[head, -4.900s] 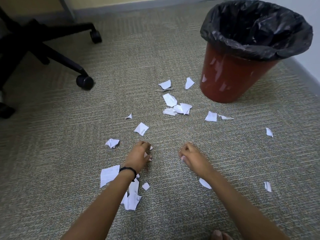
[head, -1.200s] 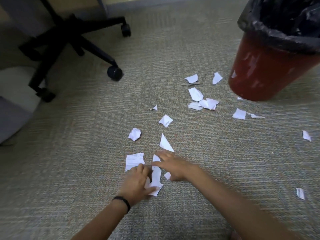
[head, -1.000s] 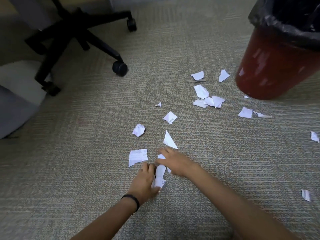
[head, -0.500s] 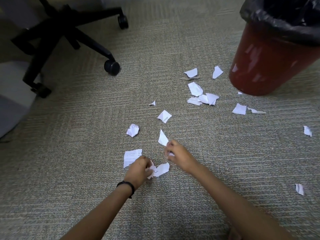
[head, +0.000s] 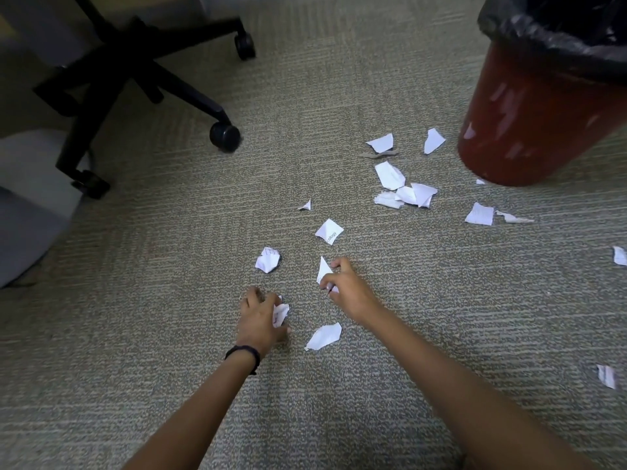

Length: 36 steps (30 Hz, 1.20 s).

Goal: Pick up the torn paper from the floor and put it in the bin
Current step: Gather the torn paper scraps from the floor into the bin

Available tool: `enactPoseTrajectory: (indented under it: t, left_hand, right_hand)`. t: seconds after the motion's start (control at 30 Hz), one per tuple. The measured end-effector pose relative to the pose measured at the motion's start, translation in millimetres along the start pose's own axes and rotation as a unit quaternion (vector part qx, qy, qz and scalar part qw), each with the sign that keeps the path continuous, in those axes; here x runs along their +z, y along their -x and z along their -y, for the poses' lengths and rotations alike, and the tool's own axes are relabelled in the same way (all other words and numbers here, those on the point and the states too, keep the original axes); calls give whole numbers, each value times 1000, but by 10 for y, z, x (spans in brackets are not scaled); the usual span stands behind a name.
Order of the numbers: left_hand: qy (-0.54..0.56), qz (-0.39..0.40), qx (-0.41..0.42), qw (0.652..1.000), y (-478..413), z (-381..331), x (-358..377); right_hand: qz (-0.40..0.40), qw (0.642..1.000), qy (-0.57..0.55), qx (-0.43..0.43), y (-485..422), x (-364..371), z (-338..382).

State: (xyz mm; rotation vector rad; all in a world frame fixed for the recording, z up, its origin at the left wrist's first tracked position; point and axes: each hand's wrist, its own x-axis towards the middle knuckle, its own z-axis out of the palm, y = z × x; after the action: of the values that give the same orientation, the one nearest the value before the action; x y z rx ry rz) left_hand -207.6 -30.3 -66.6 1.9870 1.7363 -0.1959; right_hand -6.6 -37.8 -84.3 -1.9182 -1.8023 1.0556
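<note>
Low over the carpet (head: 441,334): left hand (head: 259,317) curled round a crumpled wad (head: 281,313) of paper, black wristband (head: 242,355) on that wrist. Just to the right, right hand (head: 351,291) pinching a triangular scrap (head: 323,270), pointed end away from the camera. Between the two hands and nearer the camera, a loose piece (head: 324,335) flat on the carpet, touched by neither.

Beyond the left hand, a crumpled ball (head: 268,259). Beyond the right, a printed scrap (head: 329,231), then a tiny sliver (head: 305,205). Farther out toward the bin (head: 529,123), a cluster (head: 403,191) of overlapping pieces, with two single pieces past it. Near the bin's foot, a square piece (head: 479,214) and a thin strip (head: 512,217) side by side. Two strays at the right edge, well apart from the rest.

Bin red, upright at top right, black liner (head: 556,32) folded over the rim.

Top left, black chair base (head: 129,62) on casters, well apart from the paper.
</note>
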Motion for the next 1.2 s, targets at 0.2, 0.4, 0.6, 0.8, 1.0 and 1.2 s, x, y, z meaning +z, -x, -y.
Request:
enactPoseTrajectory:
  t: [0.2,0.4,0.6,0.8,1.0,1.2]
  left_hand:
    - [29,-11,6,1000,-57,41,-23]
    - [107,-19,-10,994,-98,118,-38]
    - [73,-28,-3,997,-101,164,-11]
    - [-109,-56,-62,991,35,172,-57]
    - [64,-29,-37,997,29,169,-4]
    - [121,-16,-12,993,-212,247,12]
  right_hand:
    - [25,998,51,-20,-108,-61,89]
    - [62,996,64,8,-199,-100,147]
    - [85,989,117,8,-296,-198,184]
    - [108,988,93,53,-307,-203,151]
    - [43,984,-158,72,-96,-656,-156]
    - [-206,932,-293,50,220,-1513,-278]
